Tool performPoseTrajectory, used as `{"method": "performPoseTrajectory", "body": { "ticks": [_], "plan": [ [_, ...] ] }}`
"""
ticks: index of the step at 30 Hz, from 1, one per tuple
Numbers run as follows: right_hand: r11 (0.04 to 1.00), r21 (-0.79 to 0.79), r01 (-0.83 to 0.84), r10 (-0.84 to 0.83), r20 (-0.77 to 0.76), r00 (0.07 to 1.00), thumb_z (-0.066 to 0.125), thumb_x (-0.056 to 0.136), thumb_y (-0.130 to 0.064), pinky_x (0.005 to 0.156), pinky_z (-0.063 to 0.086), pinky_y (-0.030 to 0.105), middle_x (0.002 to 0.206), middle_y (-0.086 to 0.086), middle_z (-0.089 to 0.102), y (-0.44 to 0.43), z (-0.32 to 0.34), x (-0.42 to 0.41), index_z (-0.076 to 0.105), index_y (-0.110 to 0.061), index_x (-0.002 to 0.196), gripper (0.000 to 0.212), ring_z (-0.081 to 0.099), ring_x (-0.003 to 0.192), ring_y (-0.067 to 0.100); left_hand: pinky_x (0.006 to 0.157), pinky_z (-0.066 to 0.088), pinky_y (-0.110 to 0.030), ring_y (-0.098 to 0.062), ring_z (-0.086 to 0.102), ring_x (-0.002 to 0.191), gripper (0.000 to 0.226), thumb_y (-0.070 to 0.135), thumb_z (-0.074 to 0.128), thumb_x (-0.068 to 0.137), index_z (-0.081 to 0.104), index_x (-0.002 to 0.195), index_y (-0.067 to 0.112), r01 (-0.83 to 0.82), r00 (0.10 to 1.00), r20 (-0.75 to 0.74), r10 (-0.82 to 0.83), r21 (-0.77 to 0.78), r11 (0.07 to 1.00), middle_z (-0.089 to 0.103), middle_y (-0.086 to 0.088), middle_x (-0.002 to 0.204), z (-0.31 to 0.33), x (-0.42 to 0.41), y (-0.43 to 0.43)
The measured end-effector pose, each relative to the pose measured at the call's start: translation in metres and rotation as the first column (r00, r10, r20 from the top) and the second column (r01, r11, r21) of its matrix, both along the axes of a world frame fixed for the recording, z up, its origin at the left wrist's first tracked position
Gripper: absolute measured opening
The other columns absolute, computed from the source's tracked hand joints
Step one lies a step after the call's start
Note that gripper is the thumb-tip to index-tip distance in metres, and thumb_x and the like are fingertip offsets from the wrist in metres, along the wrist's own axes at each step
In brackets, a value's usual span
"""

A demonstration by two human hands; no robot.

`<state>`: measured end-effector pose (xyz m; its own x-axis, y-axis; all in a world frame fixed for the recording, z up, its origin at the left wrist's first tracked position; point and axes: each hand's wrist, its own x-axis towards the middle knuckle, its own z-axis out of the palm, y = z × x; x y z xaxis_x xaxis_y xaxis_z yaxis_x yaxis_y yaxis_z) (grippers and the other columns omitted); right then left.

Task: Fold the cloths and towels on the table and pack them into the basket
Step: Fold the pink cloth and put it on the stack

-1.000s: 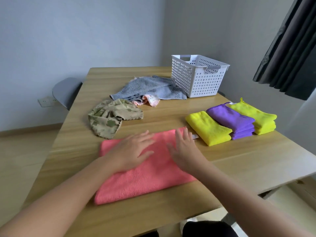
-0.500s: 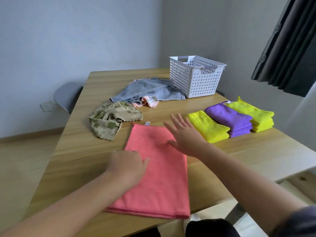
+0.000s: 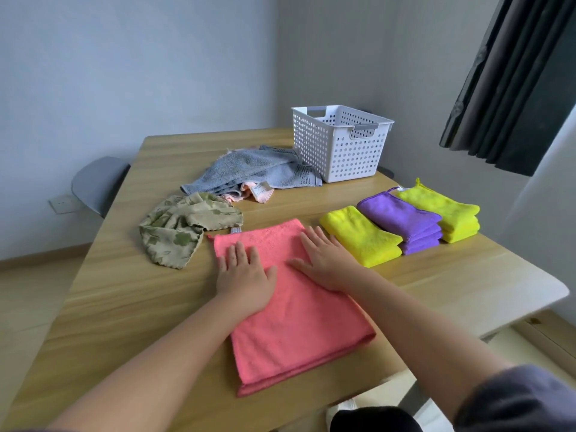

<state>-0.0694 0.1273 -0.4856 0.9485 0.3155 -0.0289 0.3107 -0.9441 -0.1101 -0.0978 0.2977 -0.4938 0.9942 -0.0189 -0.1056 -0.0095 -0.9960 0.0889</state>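
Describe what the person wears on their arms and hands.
Both hands are bare: the left hand and the right hand have no gloves, and no watch or band shows at either wrist. Both forearms are uncovered. A dark grey-blue sleeve covers the right upper arm. No sleeve is in view on the left arm.

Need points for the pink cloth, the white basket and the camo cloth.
pink cloth [image 3: 299, 322]: head view, bare middle of its top layer, below the hands.
white basket [image 3: 339, 151]: head view, front perforated wall.
camo cloth [image 3: 177, 229]: head view, centre of the crumpled fabric.
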Motion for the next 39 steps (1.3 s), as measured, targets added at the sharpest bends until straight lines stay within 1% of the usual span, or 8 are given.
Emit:
{"method": "performPoseTrajectory", "body": {
  "ticks": [5,9,15,24,28,33,36,39],
  "plan": [
    [0.994,0.106,0.012,-0.011,-0.015,1.0,0.026,0.101,-0.043,0.118,0.006,0.041,0.158,0.016,0.001,0.0,-0.003,-0.004,0.009,-0.004,0.15,0.065,0.0,0.146,0.031,0.117,0.001,-0.049,-0.024,-0.001,0.146,0.058,0.028,0.024,0.099,0.003,0.151,0.011,0.095,0.979,0.178,-0.102,0.045,0.994,-0.003,-0.01,0.159,0.017,0.042,-0.015],
    [1.0,0.017,0.014,-0.014,-0.005,1.0,0.023,0.1,-0.046,0.118,0.0,0.038,0.159,0.013,-0.002,-0.001,-0.014,-0.011,0.005,-0.005,0.151,0.068,-0.004,0.146,0.028,0.117,0.001,-0.048,-0.013,-0.003,0.146,0.052,0.033,0.017,0.103,0.002,0.151,0.024,0.349,0.937,0.061,-0.345,-0.07,0.935,-0.006,0.007,0.159,0.011,0.078,-0.032],
    [1.0,0.025,-0.019,0.019,-0.005,1.0,-0.016,0.064,-0.069,0.117,-0.006,0.035,0.159,0.007,-0.006,-0.014,-0.016,-0.029,0.001,-0.009,0.151,0.107,-0.009,0.146,0.023,0.116,-0.004,-0.052,-0.009,-0.005,0.145,0.052,0.043,0.009,0.101,0.001,0.151,0.031,0.345,0.938,0.031,-0.344,-0.059,0.937,-0.007,0.016,0.157,-0.003,0.101,-0.035],
    [0.99,0.001,-0.141,0.141,0.011,0.99,-0.016,0.07,-0.076,0.116,-0.013,0.036,0.157,-0.003,-0.016,-0.047,-0.016,-0.085,-0.005,-0.018,0.152,0.1,-0.021,0.143,0.016,0.117,0.003,-0.049,-0.014,0.008,0.146,0.052,0.041,0.02,0.101,0.02,0.15,0.024,0.312,0.938,0.174,-0.301,-0.042,0.949,0.011,0.005,0.158,-0.003,0.094,-0.036],
    [0.984,-0.01,-0.179,0.179,0.02,0.984,-0.023,0.066,-0.078,0.115,-0.014,0.038,0.155,-0.008,-0.02,-0.058,-0.017,-0.106,-0.005,-0.021,0.152,0.105,-0.023,0.142,0.016,0.101,0.034,-0.041,-0.024,0.05,0.116,0.035,0.026,0.036,0.096,0.058,0.118,0.01,0.243,0.83,0.516,-0.212,0.007,0.97,0.057,-0.007,0.125,0.003,0.067,-0.036],
    [0.97,0.072,-0.233,0.227,0.082,0.97,0.0,0.084,-0.068,0.115,-0.013,0.038,0.156,-0.009,-0.014,-0.062,-0.016,-0.114,0.001,-0.022,0.152,0.083,-0.02,0.143,0.013,0.086,0.043,-0.036,-0.017,0.056,0.092,0.039,0.032,0.026,0.088,0.062,0.092,0.016,0.446,0.764,0.543,-0.348,-0.055,0.893,0.061,0.003,0.095,-0.003,-0.014,-0.021],
    [0.941,0.089,-0.327,0.322,0.072,0.944,0.006,0.087,-0.064,0.117,-0.01,0.037,0.157,-0.011,-0.002,-0.067,-0.016,-0.123,0.01,-0.022,0.152,0.077,-0.013,0.143,0.003,0.102,0.037,-0.032,-0.012,0.051,0.115,0.054,0.044,0.02,0.087,0.059,0.115,0.021,0.497,0.807,0.416,-0.419,-0.094,0.863,0.057,0.008,0.121,-0.003,-0.072,-0.006],
    [0.916,0.071,-0.395,0.39,0.065,0.918,0.012,0.084,-0.073,0.117,-0.008,0.035,0.157,-0.011,0.001,-0.074,-0.016,-0.135,0.01,-0.021,0.152,0.086,-0.009,0.143,-0.001,0.116,0.004,-0.027,-0.007,0.008,0.144,0.08,0.063,0.004,0.078,0.022,0.148,0.029,0.505,0.853,0.197,-0.483,-0.078,0.86,0.014,0.013,0.154,-0.005,-0.102,0.01]
  ]
}}
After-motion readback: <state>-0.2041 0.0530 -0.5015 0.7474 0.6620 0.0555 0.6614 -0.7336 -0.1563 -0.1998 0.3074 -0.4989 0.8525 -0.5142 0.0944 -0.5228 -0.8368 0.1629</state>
